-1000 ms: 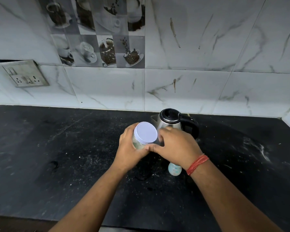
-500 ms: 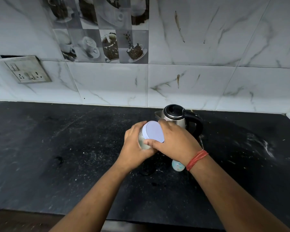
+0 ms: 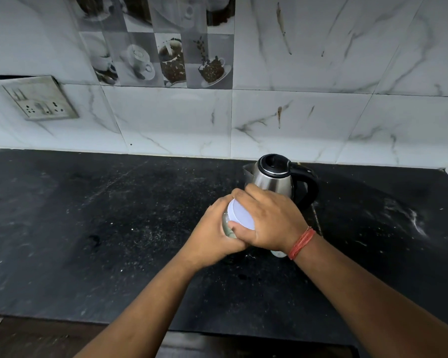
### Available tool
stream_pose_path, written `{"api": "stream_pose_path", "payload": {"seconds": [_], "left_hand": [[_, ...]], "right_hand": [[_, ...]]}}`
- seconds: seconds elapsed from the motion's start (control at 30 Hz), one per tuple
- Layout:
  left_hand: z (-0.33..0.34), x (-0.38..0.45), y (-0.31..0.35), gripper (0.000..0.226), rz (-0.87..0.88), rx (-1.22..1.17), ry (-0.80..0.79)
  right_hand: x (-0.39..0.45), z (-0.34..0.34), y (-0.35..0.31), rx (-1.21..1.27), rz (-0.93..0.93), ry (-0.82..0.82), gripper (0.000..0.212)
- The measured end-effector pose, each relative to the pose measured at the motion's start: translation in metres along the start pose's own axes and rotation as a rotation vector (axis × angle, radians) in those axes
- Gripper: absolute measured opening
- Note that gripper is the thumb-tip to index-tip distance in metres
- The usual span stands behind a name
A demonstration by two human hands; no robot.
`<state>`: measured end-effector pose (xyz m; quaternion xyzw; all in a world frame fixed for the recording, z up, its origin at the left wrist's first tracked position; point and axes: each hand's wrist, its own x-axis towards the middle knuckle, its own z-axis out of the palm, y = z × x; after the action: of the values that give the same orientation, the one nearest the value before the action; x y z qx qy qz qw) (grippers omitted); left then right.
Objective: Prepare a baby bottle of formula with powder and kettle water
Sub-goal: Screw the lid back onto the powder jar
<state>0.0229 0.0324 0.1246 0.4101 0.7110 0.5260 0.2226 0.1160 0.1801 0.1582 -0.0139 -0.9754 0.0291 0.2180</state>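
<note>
My left hand (image 3: 212,236) grips a clear jar (image 3: 227,226) of pale powder above the black counter. The jar is tilted, its white lid (image 3: 241,214) turned toward me. My right hand (image 3: 272,220) wraps over the lid from the right, thumb on the near rim and fingers across the far rim. Just behind my hands stands a steel kettle (image 3: 274,179) with a black lid and handle. A small pale bottle (image 3: 278,253) peeks out on the counter under my right wrist, mostly hidden.
The black stone counter (image 3: 114,215) is speckled with pale dust and runs wide to the left and right. A marble-tiled wall (image 3: 321,120) rises behind it, with a switch and socket plate (image 3: 40,99) at the left. The counter's front edge (image 3: 88,319) lies near me.
My right hand has slid further over the lid, covering more of it. The jar has tipped more toward me and dropped a little with both hands.
</note>
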Motion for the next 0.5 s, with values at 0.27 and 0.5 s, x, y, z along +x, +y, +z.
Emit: {"api": "stream_pose_path", "payload": {"seconds": [0.27, 0.5], "left_hand": [[0.005, -0.008, -0.026, 0.067, -0.026, 0.022, 0.098], [-0.002, -0.008, -0.061, 0.077, -0.063, 0.004, 0.098]], "right_hand": [[-0.003, 0.024, -0.028, 0.011, 0.325, -0.102, 0.065], [0.002, 0.048, -0.039, 0.224, 0.457, -0.167, 0.090]]}}
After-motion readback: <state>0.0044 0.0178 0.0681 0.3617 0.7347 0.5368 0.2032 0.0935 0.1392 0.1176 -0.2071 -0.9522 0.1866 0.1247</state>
